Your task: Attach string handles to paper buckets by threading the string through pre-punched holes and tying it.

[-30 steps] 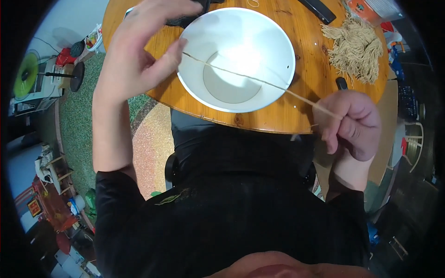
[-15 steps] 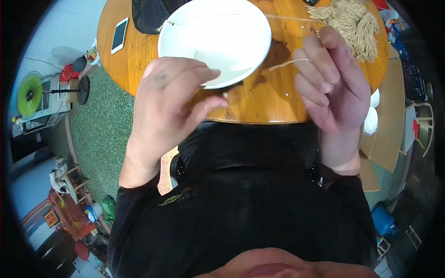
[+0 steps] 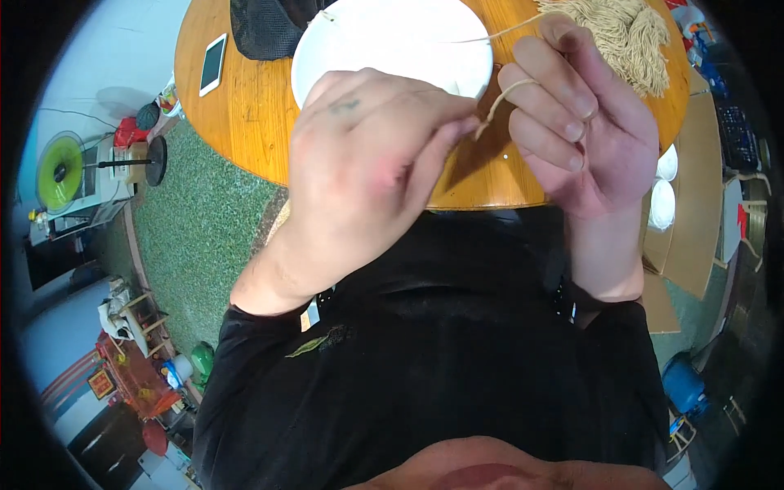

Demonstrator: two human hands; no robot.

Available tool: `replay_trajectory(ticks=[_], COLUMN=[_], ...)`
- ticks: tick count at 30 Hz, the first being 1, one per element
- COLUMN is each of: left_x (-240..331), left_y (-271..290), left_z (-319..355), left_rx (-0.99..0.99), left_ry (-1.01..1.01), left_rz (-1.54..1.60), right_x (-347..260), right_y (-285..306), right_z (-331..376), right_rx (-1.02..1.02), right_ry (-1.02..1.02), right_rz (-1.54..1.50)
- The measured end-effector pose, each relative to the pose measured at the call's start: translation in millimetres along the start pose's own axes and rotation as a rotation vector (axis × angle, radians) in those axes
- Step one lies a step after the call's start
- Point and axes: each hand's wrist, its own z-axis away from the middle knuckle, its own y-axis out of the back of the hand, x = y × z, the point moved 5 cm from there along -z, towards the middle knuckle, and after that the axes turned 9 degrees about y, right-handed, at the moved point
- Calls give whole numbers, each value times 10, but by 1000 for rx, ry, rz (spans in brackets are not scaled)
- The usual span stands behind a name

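Note:
A thin beige cord (image 3: 496, 102) hangs round the fingers of my right hand (image 3: 584, 135), which is raised palm toward me with its fingers curled on the cord. My left hand (image 3: 359, 155) has thumb and forefinger pinched at the cord's free end. Behind the left hand sits a white bowl (image 3: 392, 41), partly covered by it. From the right hand the cord stretches left across the bowl, where a small knotted bit (image 3: 328, 15) shows at the rim. Beyond the right hand lies a bundle of beige cords (image 3: 633, 45).
The round wooden table (image 3: 245, 122) bears a white phone (image 3: 213, 64) at the left and a black mesh bag (image 3: 260, 33) by the bowl. Cardboard (image 3: 692, 196) with white round things (image 3: 662, 204) stands off to the right. A green fan (image 3: 61, 173) is at far left.
My left hand has moved right, from in front of the bowl to the cord's end, and its thumb and forefinger have closed there. The right hand stays raised with the cord.

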Motion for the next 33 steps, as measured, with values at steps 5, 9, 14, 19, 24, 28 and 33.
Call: replay_trajectory(ticks=[5, 9, 14, 19, 24, 28, 33], left_x=[-37, 0, 74, 37, 56, 77, 184], left_y=[51, -67, -36, 13, 103, 34, -97], left_z=[-20, -39, -51, -32, -39, -40, 22], left_rx=[-35, -25, 55, 34, -42, -96, -85], left_ry=[98, 63, -16, 95, 100, 62, -163], left_rz=[85, 5, 17, 185, 127, 96, 222], right_x=[-17, 40, -13, -71, -341, -497, -4], right_y=[58, -24, -128, -116, -209, -340, -331], right_z=[35, 14, 36, 73, 34, 360, 582], right_rx=[33, 29, 10, 110, 1031, 389, 5], right_ry=[6, -32, -66, -39, -46, 605, 256], right_rz=[-11, -76, -112, -65, 1207, 1750, 1524])
